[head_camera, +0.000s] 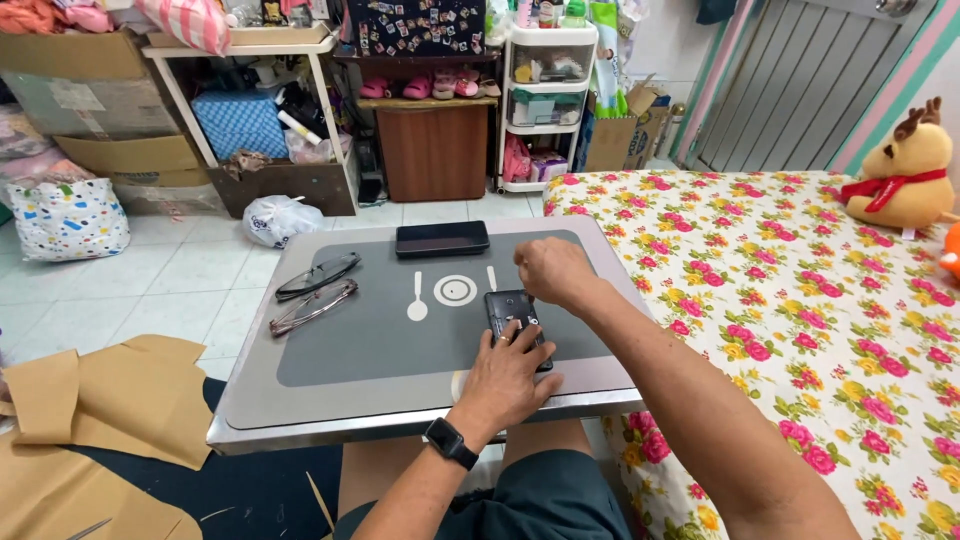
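Small dark opened handset with its back cover off (512, 312) lay on the grey-topped low metal table (300, 400), right of centre on the darker grey mat (390, 340), just right of the white printed spoon-and-ring symbols (445, 292); left hand (508, 375) lay flat over its lower part, fingers narrow and pressing it down, ring on one finger, black wristwatch (451, 443) on the wrist; right hand (553, 271) was curled to a loose fist just above the handset's top edge, fingertips pinched at it, whether anything sat between them I could not tell; second black rectangular phone (442, 239) lay face up at the table's far edge, well apart from the hands; two pairs of thin-framed spectacles (315, 290) lay side by side at the left of the mat; flattened brown cardboard sheets (95, 400) on the floor left of the table; white drawstring bag with coloured specks (68, 218) against stacked brown boxes (110, 120) at far left; small knotted white plastic bag (277, 218) on the tiles; white plastic drawer tower (548, 100) at the back wall beside an open brown carton (618, 135); flower-print bedsheet (800, 320) at right, yellow plush reindeer with red scarf (900, 170) on it.
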